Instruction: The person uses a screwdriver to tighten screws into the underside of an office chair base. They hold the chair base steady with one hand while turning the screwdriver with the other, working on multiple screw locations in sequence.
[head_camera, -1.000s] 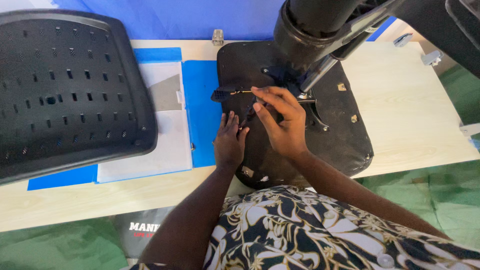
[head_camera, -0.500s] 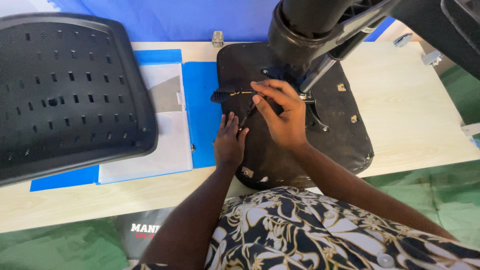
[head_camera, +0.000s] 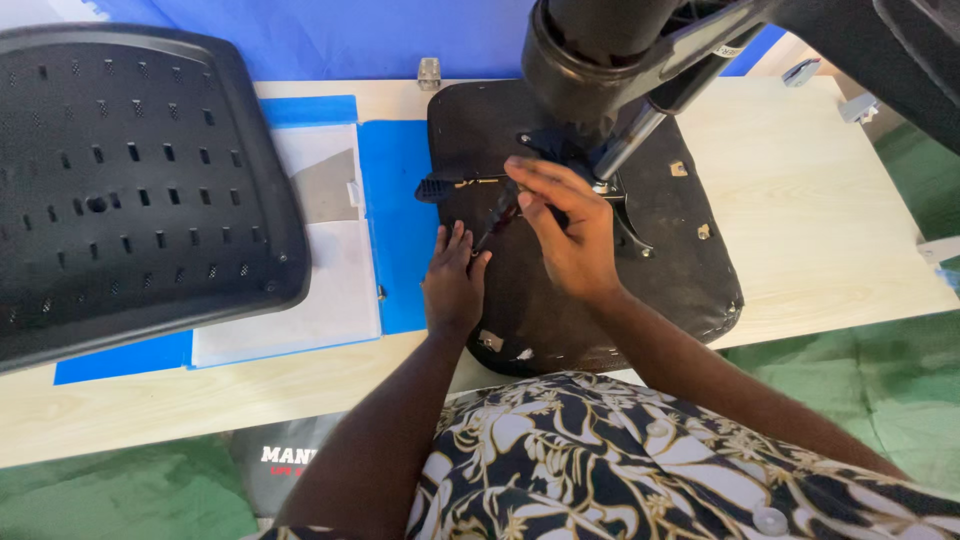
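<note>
Evidently a fastening step: the left hand (head_camera: 455, 285) presses flat, fingers spread, on the upturned black padded chair seat (head_camera: 650, 280), while the right hand (head_camera: 565, 230) pinches a slim dark tool (head_camera: 497, 222) just beyond those fingertips. Next likely calls for steady turning.

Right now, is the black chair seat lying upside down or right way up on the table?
Upside down. The chair seat shows its flat underside with the metal mechanism and small brackets facing up, under the left hand.
</note>
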